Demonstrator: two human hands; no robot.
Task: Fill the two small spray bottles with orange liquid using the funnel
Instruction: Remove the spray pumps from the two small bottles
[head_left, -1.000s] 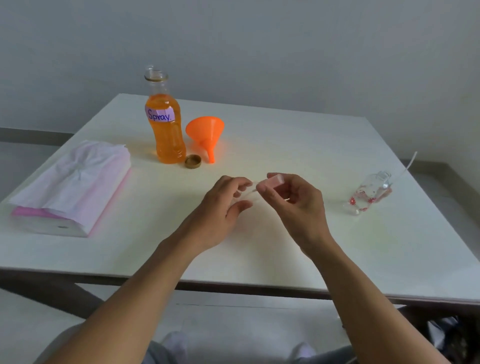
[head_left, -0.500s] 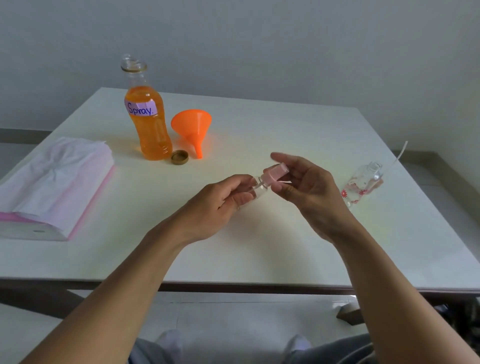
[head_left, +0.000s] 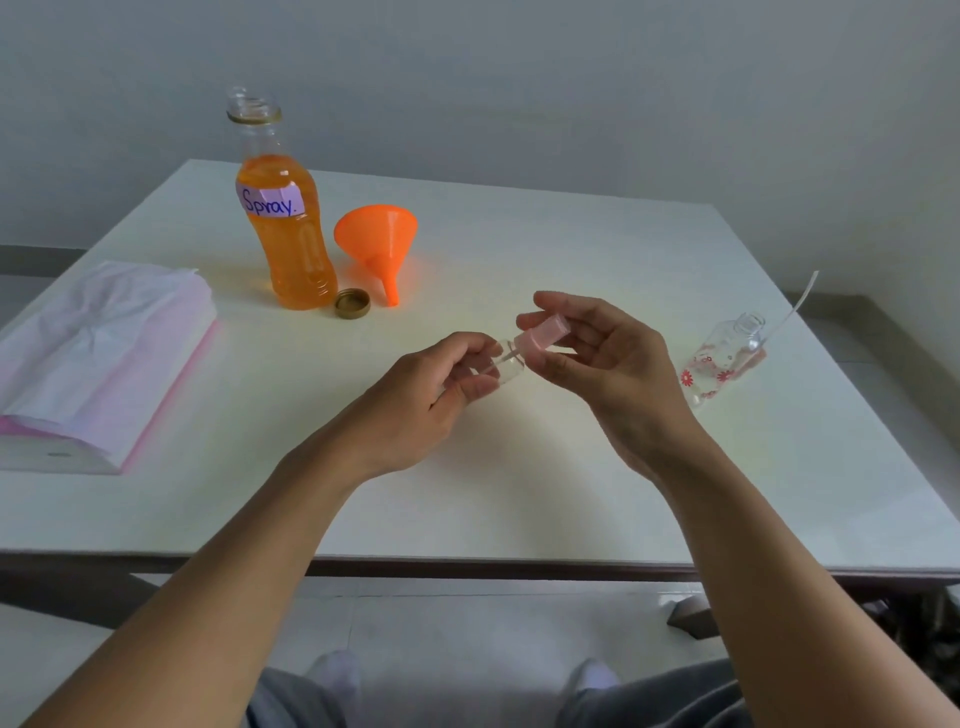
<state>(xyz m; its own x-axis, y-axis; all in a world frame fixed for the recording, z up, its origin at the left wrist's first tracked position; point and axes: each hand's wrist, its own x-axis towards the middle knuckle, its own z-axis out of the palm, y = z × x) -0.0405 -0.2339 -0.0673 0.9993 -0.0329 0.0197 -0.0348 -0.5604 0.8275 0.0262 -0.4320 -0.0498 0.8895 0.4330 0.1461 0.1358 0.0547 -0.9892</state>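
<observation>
Pinch at the middle, both hands busy: the left hand (head_left: 415, 405) grips a small clear plastic spray bottle (head_left: 503, 368) between thumb and curled fingers, tilted with its neck toward the right hand (head_left: 608, 364), which pinches the pale pink translucent spray top (head_left: 540, 335) at that neck, its thin tube running into the bottle. Both are held above the white square table (head_left: 519, 467). Off to the right of the grip, past the right hand, a second clear bottle with red flower prints (head_left: 722, 358) lies on its side, neck open, a thin white tube (head_left: 802, 301) angling up just beside it. Beyond the grip to the left, an orange plastic funnel (head_left: 379, 244) rests tipped over, a gold screw cap (head_left: 352, 303) beside its spout, then a tall uncapped clear bottle of orange liquid labelled "Spray." (head_left: 283, 234). Far left, a pink-and-white tissue pack (head_left: 93, 358).
</observation>
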